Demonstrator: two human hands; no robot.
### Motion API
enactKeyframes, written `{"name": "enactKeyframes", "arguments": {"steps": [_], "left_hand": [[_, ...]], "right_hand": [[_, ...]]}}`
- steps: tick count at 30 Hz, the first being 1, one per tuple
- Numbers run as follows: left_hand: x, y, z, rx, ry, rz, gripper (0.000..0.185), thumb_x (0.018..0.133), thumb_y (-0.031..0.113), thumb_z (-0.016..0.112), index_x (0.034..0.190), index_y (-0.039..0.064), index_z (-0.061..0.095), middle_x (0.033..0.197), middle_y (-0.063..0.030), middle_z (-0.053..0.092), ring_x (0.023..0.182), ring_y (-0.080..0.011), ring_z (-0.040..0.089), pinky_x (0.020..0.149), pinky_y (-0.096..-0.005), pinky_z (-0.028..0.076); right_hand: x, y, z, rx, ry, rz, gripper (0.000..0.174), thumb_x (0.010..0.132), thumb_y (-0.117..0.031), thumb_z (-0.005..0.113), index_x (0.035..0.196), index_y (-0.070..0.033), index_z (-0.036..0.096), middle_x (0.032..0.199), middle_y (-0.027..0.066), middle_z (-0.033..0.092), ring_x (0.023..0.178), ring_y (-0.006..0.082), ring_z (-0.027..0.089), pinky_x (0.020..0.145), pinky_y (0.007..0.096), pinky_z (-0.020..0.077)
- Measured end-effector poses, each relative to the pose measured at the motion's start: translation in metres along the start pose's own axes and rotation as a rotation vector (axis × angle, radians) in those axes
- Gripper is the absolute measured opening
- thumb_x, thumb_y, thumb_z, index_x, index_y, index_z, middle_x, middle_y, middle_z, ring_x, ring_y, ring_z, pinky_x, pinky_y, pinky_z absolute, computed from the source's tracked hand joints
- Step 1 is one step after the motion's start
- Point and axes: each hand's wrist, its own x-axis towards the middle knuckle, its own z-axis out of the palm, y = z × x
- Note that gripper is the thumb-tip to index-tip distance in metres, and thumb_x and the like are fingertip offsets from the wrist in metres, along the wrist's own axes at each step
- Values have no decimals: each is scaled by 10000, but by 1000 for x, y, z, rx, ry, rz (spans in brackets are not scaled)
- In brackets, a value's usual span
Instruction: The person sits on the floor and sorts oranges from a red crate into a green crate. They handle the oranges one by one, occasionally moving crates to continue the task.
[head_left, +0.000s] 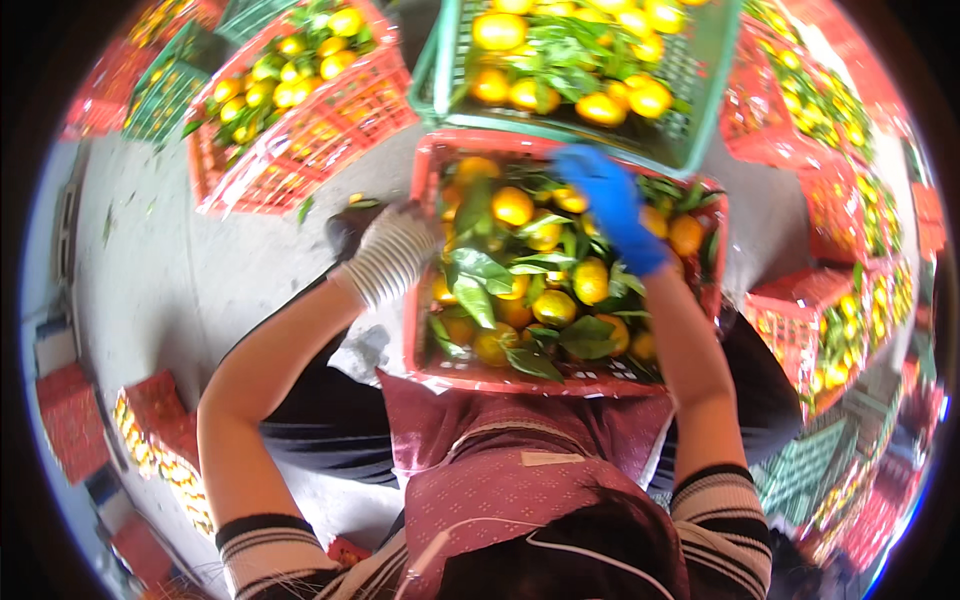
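Note:
A red plastic crate (525, 384) stands before me, holding orange citrus fruits (554, 307) with green leaves (589, 337). My left hand (397, 251), in a pale striped knit glove, is at the crate's left rim; its fingertips are blurred and partly hidden. My right hand (604, 199), in a blue glove, reaches over the fruit near the crate's far side, palm down; whether its fingers hold anything cannot be seen. Just beyond, a green plastic crate (709, 97) overlaps the red crate's far edge and holds more fruit with leaves (600, 109).
A tilted red crate of fruit (300, 161) stands on the grey floor (150, 247) at the far left. Further red crates (787, 300) of leafy fruit line the right side. A green crate (806, 454) sits at the lower right. A dark shoe (349, 225) shows beside my left hand.

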Motion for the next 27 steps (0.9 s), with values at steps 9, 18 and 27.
{"name": "enactKeyframes", "arguments": {"steps": [9,18,27], "left_hand": [[15,-348,2,-142,378,-920,601,981,333,695,1507,98,526,1400,-222,635,1278,-385,623,1075,-446,503],[73,-508,105,-111,63,-1101,668,964,549,664,1436,80,608,1414,-208,648,1312,-352,612,1111,-454,460],[45,-204,-84,-712,896,-251,602,846,116,893,1338,-1,566,1323,-154,667,1172,-247,662,1029,-384,556]], "right_hand": [[-32,-4,-78,-365,259,179,189,1002,-29,606,1115,39,742,989,46,732,889,119,679,852,279,531],[-12,19,-68,-423,203,353,203,1008,-42,646,1159,23,764,1081,67,785,992,140,712,940,311,547],[-54,-15,-46,-258,179,230,227,1038,-110,647,1210,-8,754,1048,39,766,967,106,695,905,271,542]]}}
